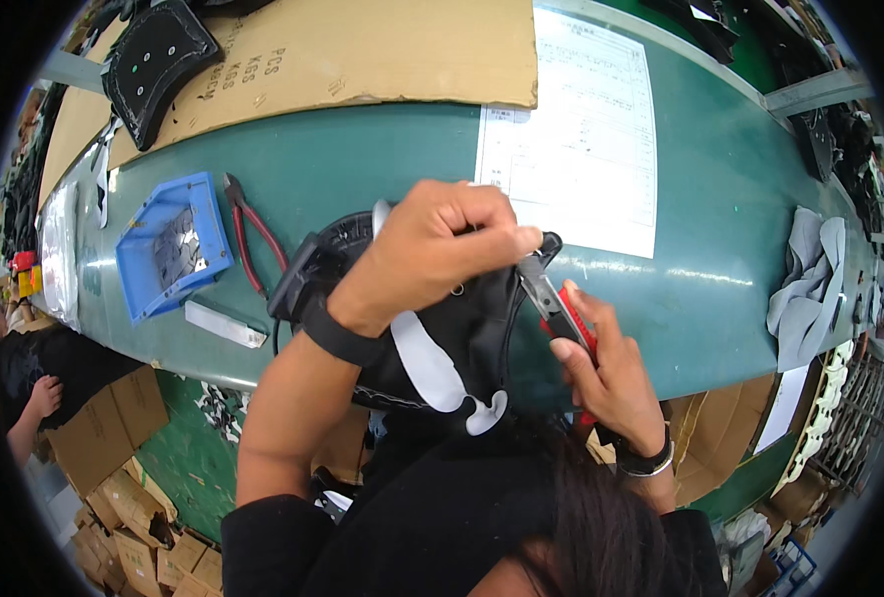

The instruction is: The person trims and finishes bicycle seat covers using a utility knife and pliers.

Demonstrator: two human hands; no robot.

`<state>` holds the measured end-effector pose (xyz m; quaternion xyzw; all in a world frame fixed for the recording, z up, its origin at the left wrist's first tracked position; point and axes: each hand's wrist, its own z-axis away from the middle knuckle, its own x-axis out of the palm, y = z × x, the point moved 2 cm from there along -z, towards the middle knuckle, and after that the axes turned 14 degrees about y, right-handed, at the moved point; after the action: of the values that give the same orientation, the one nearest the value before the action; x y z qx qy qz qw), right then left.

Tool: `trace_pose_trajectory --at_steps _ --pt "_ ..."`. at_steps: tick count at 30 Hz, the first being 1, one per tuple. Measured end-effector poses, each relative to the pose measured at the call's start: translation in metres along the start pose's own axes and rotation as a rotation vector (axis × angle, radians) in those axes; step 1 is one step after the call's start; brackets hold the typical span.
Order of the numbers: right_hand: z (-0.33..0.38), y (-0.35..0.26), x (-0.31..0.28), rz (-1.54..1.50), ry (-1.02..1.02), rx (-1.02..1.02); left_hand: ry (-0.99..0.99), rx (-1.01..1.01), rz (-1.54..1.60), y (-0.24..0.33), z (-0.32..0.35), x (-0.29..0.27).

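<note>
A black sewn piece with a smooth, leather-like surface lies at the table's near edge, against my body. A white strip runs across it and curls at its lower end. My left hand is closed in a pinch above the piece's far side; what its fingers hold is hidden. In my right hand is a red and black utility knife. Its metal front end points up and left, close to my left thumb and a black rounded end of the piece.
Left on the green table are red-handled cutting pliers, a blue bin of small pieces and a white bar. Cardboard and a paper sheet lie beyond; grey cloth lies right. Another person's hand shows far left.
</note>
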<state>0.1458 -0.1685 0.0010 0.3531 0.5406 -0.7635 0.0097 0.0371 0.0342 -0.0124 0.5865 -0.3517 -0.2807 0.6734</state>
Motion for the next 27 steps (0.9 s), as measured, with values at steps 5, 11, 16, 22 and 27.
trace_pose_trajectory --at_steps 5,11,16,22,27 --pt "-0.002 -0.003 -0.005 -0.098 0.205 0.292 0.222 0.520 -0.866 0.012 0.021 0.006" --pt "-0.040 -0.011 0.021 -0.085 0.263 0.042 0.246 0.426 -1.122 -0.003 0.032 0.019" --pt "-0.042 0.001 0.021 -0.130 0.230 0.057 0.218 0.440 -1.197 -0.007 0.029 0.024" --pt "-0.008 0.011 0.003 -0.081 0.248 0.047 0.129 0.493 -1.170 0.002 0.026 0.020" --pt "0.002 0.005 0.001 -0.053 0.216 0.073 0.216 0.562 -1.064 -0.009 0.013 0.013"
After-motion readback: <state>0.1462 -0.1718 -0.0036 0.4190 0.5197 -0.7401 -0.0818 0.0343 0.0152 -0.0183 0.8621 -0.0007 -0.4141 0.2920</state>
